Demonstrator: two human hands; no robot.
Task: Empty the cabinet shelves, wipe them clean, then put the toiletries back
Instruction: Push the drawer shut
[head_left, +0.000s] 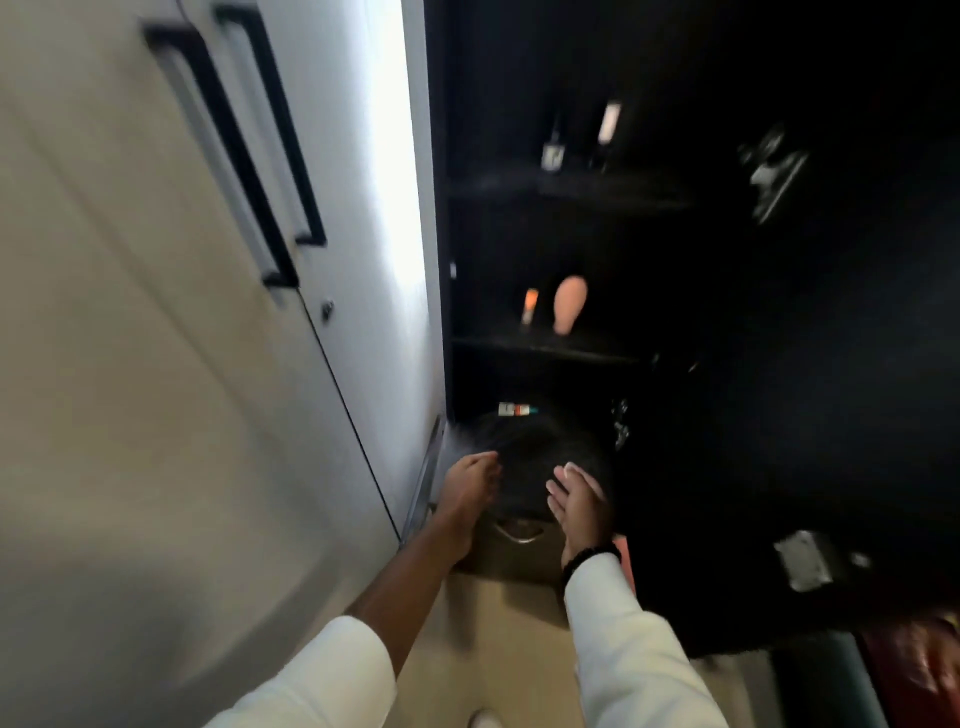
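The frame is motion-blurred. A dark open cabinet (545, 345) fills the middle. Its upper shelf holds two small bottles (553, 150), and the middle shelf holds an orange tube (530, 306) beside a peach bottle (570, 304). A small white packet (514, 409) lies low at the back. At the cabinet's foot stands a tan bin (514, 558) with a handle cut-out and a dark top. My left hand (470, 488) is at its left side, fingers bent; the blur hides any grip. My right hand (579, 501) lies flat against its right side, fingers straight.
A pale wardrobe (182, 338) with long black handles (270, 130) stands close on the left. The black cabinet door (805, 364) with metal hinges hangs open on the right. Beige floor lies below my arms, and a red object (914, 665) sits at the lower right.
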